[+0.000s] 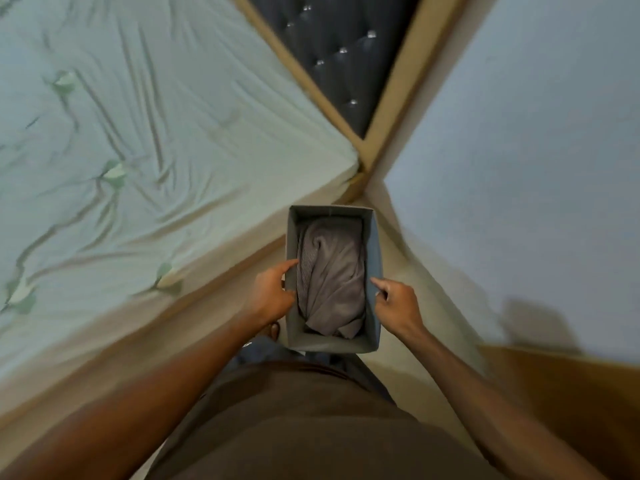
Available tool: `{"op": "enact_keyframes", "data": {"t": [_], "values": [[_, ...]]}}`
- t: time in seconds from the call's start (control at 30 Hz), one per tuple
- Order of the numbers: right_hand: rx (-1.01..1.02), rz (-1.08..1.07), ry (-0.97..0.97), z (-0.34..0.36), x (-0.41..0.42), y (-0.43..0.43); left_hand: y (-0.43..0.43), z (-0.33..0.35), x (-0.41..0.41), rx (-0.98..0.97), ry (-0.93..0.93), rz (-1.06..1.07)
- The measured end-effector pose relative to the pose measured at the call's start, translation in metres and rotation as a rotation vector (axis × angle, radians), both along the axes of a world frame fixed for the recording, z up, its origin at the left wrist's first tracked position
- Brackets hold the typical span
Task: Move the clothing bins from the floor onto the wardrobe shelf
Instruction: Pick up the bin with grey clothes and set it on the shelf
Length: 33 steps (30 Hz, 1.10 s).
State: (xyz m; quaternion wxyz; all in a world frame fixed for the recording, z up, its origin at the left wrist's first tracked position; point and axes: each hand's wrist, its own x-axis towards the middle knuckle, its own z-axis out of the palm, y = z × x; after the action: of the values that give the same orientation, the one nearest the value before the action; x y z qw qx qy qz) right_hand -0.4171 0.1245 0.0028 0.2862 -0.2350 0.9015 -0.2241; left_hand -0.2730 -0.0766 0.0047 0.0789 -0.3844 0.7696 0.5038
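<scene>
Left hand (273, 289) curled over the left long wall, right hand (394, 299) pinching the right long wall of a grey rectangular fabric bin (376, 244), out in front of the body in the narrow gap between bed and wall. Inside, filling most of it, a crumpled grey cloth garment (332, 271). Likely risk: soft walls bowing inward under a grip taken only at the near half, far end sagging, load sliding forward and spilling; also a corner catching the tan bed frame (408, 64) close on the left during the lift. Below, cream floor (401, 258); beyond, a wrinkled pale green bed sheet (138, 133), then a dark tufted headboard (339, 64) and a pale blue wall (519, 133). Hard to tell whether lifted clear of the floor or resting on it. Fingers on the outer walls hidden. No wardrobe shelf in view, only a cut-off brown wooden surface (561, 393) at lower right; everything softened by blur.
</scene>
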Motion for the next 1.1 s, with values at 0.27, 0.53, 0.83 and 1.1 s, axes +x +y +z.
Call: {"op": "enact_keyframes", "data": {"t": [0.27,0.53,0.83,1.1], "values": [[-0.001,-0.522,0.054,0.029,0.044,0.055,0.007,0.030,-0.079,-0.067,0.041,-0.577],[-0.041,-0.981,0.093,0.046,0.092,0.124,0.092,0.053,-0.133,-0.034,0.117,-0.968],[-0.086,-1.374,0.162,0.067,0.147,0.274,0.284,0.088,-0.156,-0.040,0.269,-1.329],[-0.039,-1.599,0.272,0.103,0.180,0.374,0.438,0.112,-0.163,-0.061,0.409,-1.579]]}}
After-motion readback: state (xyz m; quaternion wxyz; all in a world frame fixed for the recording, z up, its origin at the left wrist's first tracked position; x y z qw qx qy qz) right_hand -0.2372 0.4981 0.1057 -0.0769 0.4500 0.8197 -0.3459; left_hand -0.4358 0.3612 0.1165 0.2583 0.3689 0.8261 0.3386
